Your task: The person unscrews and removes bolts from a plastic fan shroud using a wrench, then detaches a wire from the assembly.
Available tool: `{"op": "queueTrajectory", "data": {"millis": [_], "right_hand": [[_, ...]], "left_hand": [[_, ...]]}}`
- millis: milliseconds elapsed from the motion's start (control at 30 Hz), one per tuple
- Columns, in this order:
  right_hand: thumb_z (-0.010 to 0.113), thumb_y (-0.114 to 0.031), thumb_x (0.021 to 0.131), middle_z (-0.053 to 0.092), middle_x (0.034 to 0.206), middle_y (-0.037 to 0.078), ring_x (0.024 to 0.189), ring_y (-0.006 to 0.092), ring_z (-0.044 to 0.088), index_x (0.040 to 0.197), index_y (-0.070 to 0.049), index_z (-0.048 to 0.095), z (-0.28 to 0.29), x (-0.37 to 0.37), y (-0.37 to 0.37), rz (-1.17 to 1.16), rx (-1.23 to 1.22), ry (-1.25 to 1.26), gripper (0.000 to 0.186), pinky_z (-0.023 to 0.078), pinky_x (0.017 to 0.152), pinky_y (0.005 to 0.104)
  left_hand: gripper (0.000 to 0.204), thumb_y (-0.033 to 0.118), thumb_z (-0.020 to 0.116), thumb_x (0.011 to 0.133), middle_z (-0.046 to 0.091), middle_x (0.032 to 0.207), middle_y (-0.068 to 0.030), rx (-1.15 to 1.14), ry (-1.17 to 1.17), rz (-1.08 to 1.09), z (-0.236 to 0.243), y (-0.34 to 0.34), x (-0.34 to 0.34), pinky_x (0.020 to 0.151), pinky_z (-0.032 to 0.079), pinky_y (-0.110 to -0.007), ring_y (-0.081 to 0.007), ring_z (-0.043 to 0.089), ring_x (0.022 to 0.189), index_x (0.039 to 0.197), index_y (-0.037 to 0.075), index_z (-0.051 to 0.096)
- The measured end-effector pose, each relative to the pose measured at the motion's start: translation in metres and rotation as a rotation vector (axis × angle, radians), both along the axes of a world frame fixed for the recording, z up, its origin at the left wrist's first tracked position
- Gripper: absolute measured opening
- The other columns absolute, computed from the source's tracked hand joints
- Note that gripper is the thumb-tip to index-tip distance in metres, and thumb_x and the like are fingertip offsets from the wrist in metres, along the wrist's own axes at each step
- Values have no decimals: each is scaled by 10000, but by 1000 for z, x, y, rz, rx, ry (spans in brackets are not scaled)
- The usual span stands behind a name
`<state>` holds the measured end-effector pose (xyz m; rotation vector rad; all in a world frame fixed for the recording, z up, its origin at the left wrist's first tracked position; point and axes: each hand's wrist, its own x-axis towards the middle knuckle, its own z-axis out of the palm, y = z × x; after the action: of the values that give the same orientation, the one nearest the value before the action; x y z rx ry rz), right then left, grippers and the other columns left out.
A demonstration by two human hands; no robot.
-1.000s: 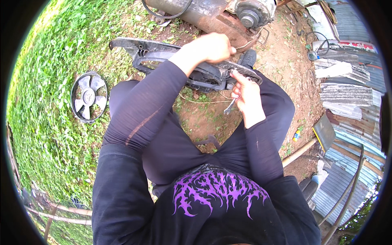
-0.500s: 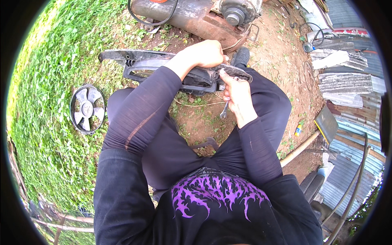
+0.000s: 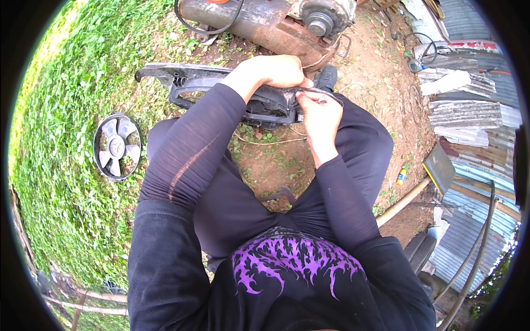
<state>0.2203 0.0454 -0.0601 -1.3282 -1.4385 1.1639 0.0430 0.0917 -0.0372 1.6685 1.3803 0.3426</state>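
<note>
A long, dirty black plastic frame (image 3: 193, 88), possibly a fan shroud, lies across my knees. My left hand (image 3: 279, 71) is closed over its far edge, the fingers curled down and partly hidden. At the frame's right end my right hand (image 3: 321, 115) is closed, with thumb and fingers against the frame's near side. It holds a wrench (image 3: 323, 101); only a small metal end shows by the fingers, and the rest is hidden. On the grass at the left lies a ring-shaped fan (image 3: 117, 146) with pale blades.
Ahead stands a rusty compressor tank (image 3: 243, 27) with a motor (image 3: 319, 25) and a belt (image 3: 232, 25). To my right are a long-handled tool with a flat blade (image 3: 439, 168), a small yellow bottle (image 3: 401, 176) and corrugated sheets (image 3: 466, 114). A cord (image 3: 270, 143) lies on the ground between my legs.
My right hand has turned and moved slightly up along the frame. The wrench's lower end, visible below the hand before, is now out of sight. My left hand has stayed on the frame.
</note>
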Motion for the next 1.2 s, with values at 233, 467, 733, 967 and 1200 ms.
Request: {"op": "queueTrajectory", "data": {"millis": [233,467,733,967,1200], "right_hand": [[871,-162,789,594,656,-7,584,64,471,862,35,721,-4,11,-16,-74,-42,-300,258,403,540,262],[875,-157,774,653,711,38,601,103,548,895,1,727,4,13,-13,10,120,-465,248,472,591,288],[761,-169,871,678,748,24,645,75,567,952,-27,761,55,38,51,235,194,-444,164,467,614,270],[738,-304,897,682,735,-5,590,61,475,971,-60,801,52,25,146,902,-246,-546,262,385,534,257],[775,-329,866,761,877,54,746,153,635,1023,-49,792,23,17,156,1306,-91,-394,322,505,724,320]], "left_hand": [[319,315,736,873,737,799,-150,47,-46,-81,13,-10,-3,745,530,-377,-222,698,775,970,13,772],[350,138,811,742,736,957,-217,269,65,-92,-2,-21,-5,814,552,-427,-353,717,921,1060,7,749],[269,102,692,776,716,1011,-156,595,267,67,-21,-29,6,884,556,-435,-329,698,1004,1037,89,755],[278,115,733,783,703,937,-114,582,226,137,-6,-44,11,819,538,-451,-336,686,949,1036,78,623],[371,179,838,729,615,930,-45,765,346,307,-7,-63,15,900,398,-410,-264,587,1001,995,121,586]]}}
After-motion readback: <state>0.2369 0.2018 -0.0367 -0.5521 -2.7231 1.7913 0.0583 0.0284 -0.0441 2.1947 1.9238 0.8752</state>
